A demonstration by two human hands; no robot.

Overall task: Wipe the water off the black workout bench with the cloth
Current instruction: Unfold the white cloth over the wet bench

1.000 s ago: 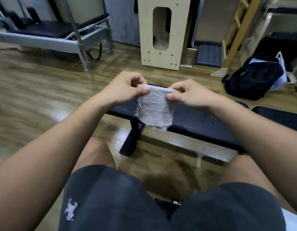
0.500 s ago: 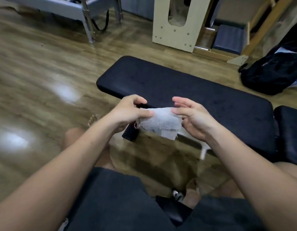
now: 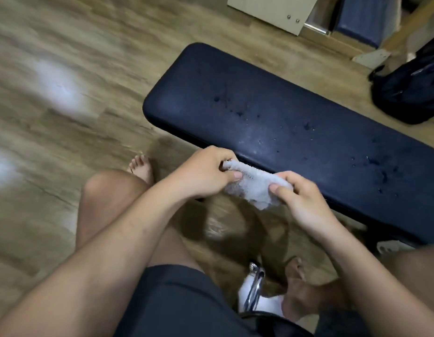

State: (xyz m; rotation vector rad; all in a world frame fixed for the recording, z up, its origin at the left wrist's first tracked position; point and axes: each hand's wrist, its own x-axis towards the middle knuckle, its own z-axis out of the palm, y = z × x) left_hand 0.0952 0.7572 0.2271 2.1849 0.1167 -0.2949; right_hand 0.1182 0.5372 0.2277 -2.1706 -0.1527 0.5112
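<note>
Both hands: left hand [image 3: 206,171] and right hand [image 3: 306,203] each pinch an end of the small pale grey terry cloth [image 3: 253,186].
Cloth: bunched, held at the near edge of the black padded workout bench [image 3: 296,117].
Water: droplets scattered on the bench top.

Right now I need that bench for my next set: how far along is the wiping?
Not started. Droplets still dot the bench. Both hands, left and right, hold the cloth bunched at its near edge, apparently not yet pressed on the pad. All the wiping remains.
</note>
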